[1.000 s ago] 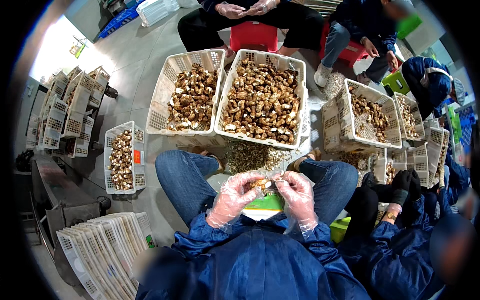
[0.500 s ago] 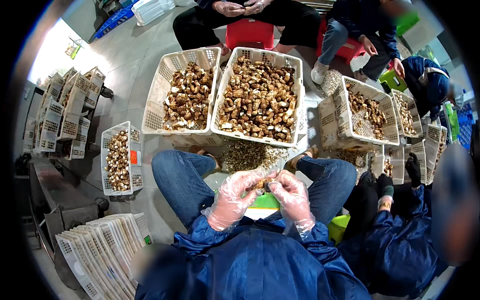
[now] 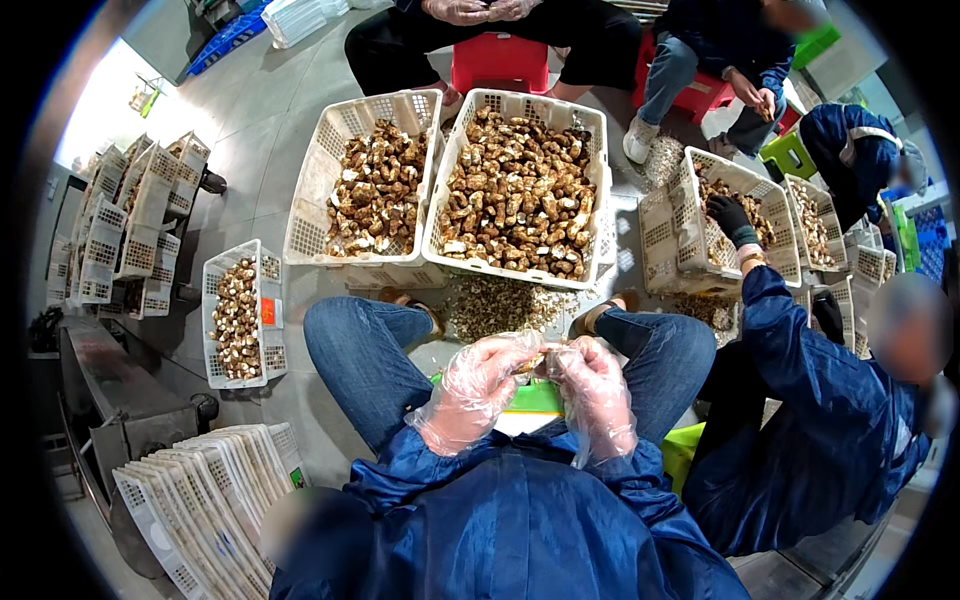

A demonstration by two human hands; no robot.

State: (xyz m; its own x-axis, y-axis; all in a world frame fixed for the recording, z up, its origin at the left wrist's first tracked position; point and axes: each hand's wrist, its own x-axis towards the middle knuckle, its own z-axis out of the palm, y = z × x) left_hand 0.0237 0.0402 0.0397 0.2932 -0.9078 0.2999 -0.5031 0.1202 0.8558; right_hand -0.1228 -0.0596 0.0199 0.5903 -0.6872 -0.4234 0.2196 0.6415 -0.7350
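Holding 1 brown mushroom pc (image 3: 528,365), my gloved L hand (image 3: 477,385) pinching it, gloved R hand (image 3: 597,390) w/ fingers bunched at its right end (can't tell what they grip), all above green-topped item (image 3: 536,399), 2 loaded white crates (image 3: 510,273) ahead.

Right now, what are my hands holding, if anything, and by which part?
A small brown mushroom-like piece is pinched in the left hand, with the right hand at its right side; which end is gripped cannot be told.
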